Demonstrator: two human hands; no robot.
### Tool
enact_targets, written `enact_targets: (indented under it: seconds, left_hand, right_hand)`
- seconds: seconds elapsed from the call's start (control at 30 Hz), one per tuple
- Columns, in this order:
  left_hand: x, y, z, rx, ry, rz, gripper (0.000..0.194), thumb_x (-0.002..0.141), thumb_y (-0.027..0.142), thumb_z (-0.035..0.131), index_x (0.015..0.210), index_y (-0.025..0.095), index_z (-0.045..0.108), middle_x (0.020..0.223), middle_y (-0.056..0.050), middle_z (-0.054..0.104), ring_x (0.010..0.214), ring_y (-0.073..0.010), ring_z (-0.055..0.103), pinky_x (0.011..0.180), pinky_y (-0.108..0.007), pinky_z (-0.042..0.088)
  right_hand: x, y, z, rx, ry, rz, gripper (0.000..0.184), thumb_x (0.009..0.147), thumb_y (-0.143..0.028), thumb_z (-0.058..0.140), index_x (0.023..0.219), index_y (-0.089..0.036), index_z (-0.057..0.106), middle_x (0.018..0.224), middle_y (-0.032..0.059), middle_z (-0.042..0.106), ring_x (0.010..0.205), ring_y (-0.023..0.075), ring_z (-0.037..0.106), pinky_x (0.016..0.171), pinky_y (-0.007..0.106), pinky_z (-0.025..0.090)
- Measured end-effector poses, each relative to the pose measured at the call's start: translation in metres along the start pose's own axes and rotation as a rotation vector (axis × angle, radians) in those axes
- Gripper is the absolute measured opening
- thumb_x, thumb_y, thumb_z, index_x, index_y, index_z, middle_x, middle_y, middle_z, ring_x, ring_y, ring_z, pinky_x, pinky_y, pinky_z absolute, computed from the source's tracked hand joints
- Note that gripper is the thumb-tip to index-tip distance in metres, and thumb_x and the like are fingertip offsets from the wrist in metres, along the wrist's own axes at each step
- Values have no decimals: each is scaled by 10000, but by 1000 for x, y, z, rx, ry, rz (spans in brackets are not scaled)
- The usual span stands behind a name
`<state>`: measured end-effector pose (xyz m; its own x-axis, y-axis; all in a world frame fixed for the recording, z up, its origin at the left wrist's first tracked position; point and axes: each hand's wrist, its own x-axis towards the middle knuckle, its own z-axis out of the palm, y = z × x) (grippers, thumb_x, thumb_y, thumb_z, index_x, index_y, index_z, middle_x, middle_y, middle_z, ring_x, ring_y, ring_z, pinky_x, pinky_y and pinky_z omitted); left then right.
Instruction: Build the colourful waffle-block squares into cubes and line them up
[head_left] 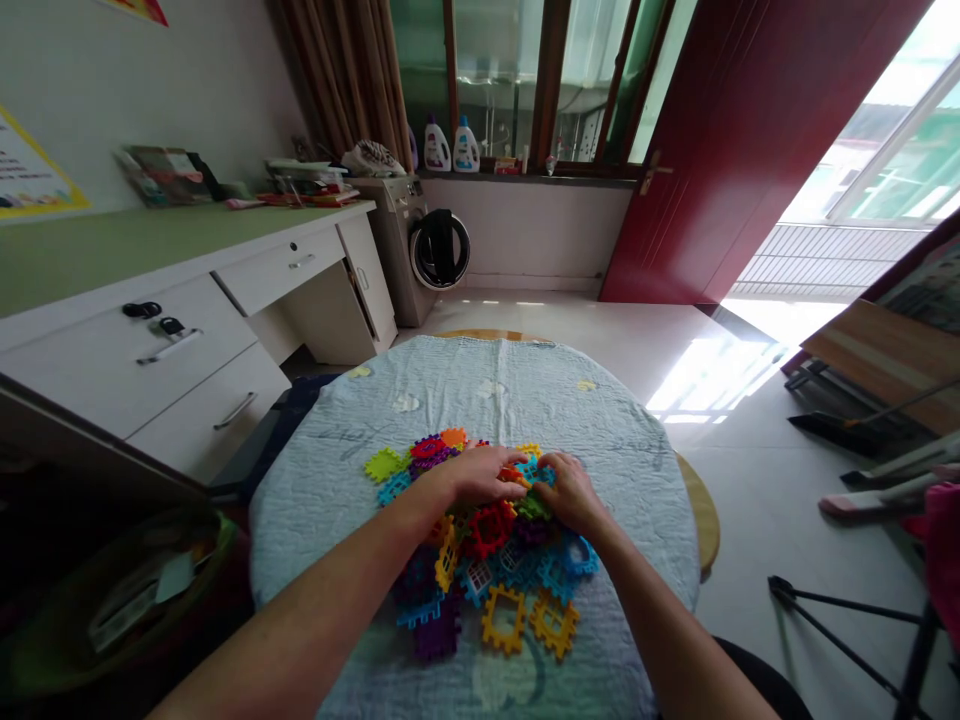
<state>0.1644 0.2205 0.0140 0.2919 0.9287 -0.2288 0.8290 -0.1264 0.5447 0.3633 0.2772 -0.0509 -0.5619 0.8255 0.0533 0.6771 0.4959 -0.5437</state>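
Observation:
A heap of colourful plastic interlocking tiles with notched edges lies on the cloth-covered table. My left hand reaches over the upper middle of the heap, its thumb and fingers closed about an orange tile. Facing it from the right, my right hand has bent fingers apart at the heap's edge, against a blue tile. Its thumb comes close to the orange tile. Below my hands are a red tile and two yellow frame tiles. My forearms and hands cover part of the heap.
A pale blue cloth covers the round table. To the left stand a white desk with drawers and a washing machine, its door open. A bag or bin sits at lower left, and black tripod legs at right.

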Motion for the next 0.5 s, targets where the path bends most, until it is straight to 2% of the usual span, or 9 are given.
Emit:
enact_targets:
  seconds: [0.1, 0.17, 0.2, 0.27, 0.33, 0.4, 0.5]
  left_hand:
    - [-35, 13, 8, 159, 231, 60, 510, 800, 479, 608, 1277, 304, 559, 1381, -60, 539, 1324, -273, 428, 1146, -523, 225]
    - [-62, 12, 15, 193, 368, 53, 481, 832, 486, 573, 1284, 323, 544, 1413, -50, 505, 1356, -274, 382, 1165, -573, 128]
    - [-77, 8, 19, 191, 435, 21, 469, 855, 482, 541, 1297, 325, 532, 1437, -47, 479, 1371, -271, 361, 1170, -570, 121]
    - [-106, -10, 31, 184, 571, -65, 474, 874, 490, 501, 1316, 319, 515, 1468, -50, 439, 1389, -275, 332, 1171, -553, 159]
    - [-135, -38, 46, 188, 705, -201, 474, 879, 494, 475, 1319, 321, 508, 1478, -56, 421, 1398, -282, 317, 1159, -549, 209]
    - [-160, -69, 65, 198, 837, -355, 450, 885, 511, 430, 1274, 312, 539, 1425, -77, 472, 1373, -296, 351, 1137, -564, 250]
    - [-184, -106, 92, 172, 905, -552, 518, 860, 576, 406, 1204, 228, 576, 1322, -130, 540, 1305, -328, 430, 1081, -561, 347]
  right_hand:
    - [-5, -3, -10, 11, -40, -40, 155, 711, -183, 610, 861, -208, 639, 1008, 62, 655, 1196, 262, 501, 1017, 381, 353]
    - [-8, 0, -19, 42, -63, -38, 139, 707, -141, 570, 815, -206, 627, 995, 56, 655, 1153, 242, 534, 984, 359, 379]
    - [-9, 3, -22, 57, -69, -24, 141, 711, -133, 549, 808, -204, 621, 976, 55, 657, 1098, 228, 563, 954, 347, 400]
    - [-11, 7, -27, 79, -55, 17, 154, 729, -146, 521, 838, -202, 615, 934, 51, 657, 977, 204, 600, 892, 331, 433]
    - [-11, 10, -27, 79, -18, 41, 225, 735, -183, 528, 943, -202, 615, 976, 57, 656, 968, 206, 596, 891, 342, 437]
    - [-11, 11, -23, 64, 3, 19, 380, 721, -218, 559, 1099, -197, 592, 1125, 82, 633, 1081, 236, 556, 955, 374, 409]
    - [-8, 9, -11, 30, -45, -79, 571, 695, -226, 588, 1261, -176, 528, 1314, 111, 553, 1253, 274, 445, 1066, 411, 315]
